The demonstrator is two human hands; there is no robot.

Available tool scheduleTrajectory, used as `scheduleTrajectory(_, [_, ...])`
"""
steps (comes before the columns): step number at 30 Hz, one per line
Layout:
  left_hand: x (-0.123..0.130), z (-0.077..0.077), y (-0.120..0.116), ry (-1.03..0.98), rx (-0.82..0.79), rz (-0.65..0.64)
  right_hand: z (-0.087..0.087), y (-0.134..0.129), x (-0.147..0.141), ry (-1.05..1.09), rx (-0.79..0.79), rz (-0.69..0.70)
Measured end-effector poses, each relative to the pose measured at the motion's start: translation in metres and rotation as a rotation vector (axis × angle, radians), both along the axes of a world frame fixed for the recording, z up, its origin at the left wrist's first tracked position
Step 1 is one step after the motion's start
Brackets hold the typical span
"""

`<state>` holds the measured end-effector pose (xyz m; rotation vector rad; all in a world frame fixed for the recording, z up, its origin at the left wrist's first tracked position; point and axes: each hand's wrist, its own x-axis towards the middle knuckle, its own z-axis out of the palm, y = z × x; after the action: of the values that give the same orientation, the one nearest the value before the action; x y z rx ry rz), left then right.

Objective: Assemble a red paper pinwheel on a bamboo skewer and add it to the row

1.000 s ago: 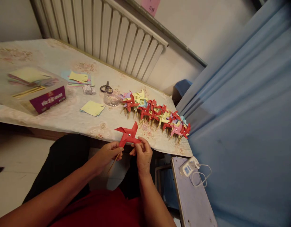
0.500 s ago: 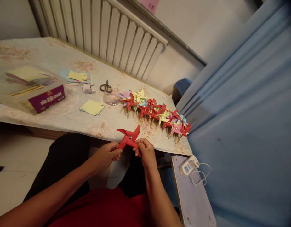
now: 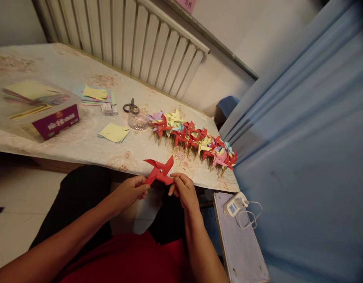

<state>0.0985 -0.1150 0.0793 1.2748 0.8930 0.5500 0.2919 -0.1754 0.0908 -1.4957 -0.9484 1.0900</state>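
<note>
A red paper pinwheel [image 3: 160, 171] with a pin at its centre is held up just off the table's front edge. My left hand [image 3: 133, 189] is closed around its thin stick below the paper, hiding most of the stick. Beside the pinwheel's right blade is my right hand [image 3: 184, 188], its fingers somewhat apart and the fingertips at the blade's tip; no firm grip on it shows. On the table beyond, a cluster of finished pinwheels [image 3: 192, 140] in red, yellow, pink, purple and blue stands upright on sticks.
On the flowered tablecloth [image 3: 66, 153] are a clear plastic box [image 3: 56, 122] with a purple label, stacked paper squares [image 3: 113, 133], more coloured paper [image 3: 94, 92], small boxes [image 3: 109, 109], scissors [image 3: 131, 107] and a clear dish [image 3: 138, 122]. A white charger [image 3: 236, 204] lies on a bench [image 3: 240, 243] beside a blue curtain [image 3: 302, 157].
My right fingers have loosened from the pinwheel's blade and spread slightly, the hand shifting a little right. The pinwheel stays nearly in place in my left hand.
</note>
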Motion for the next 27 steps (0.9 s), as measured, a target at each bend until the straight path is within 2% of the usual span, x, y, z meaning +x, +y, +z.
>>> scheduleTrajectory(7, [-0.001,-0.004,0.000,0.019,0.009,-0.010,0.004,-0.001,-0.008,-0.019,-0.013,0.032])
scheduleTrajectory(17, [-0.001,0.007,0.000,0.027,-0.013,0.006,0.002,-0.005,-0.002,-0.050,-0.040,0.032])
scheduleTrajectory(24, [-0.004,0.000,0.001,0.046,0.005,-0.025,0.000,-0.004,-0.004,-0.082,-0.047,0.082])
scheduleTrajectory(27, [-0.006,-0.003,0.002,0.050,0.016,-0.032,-0.002,-0.004,0.001,-0.160,-0.038,0.104])
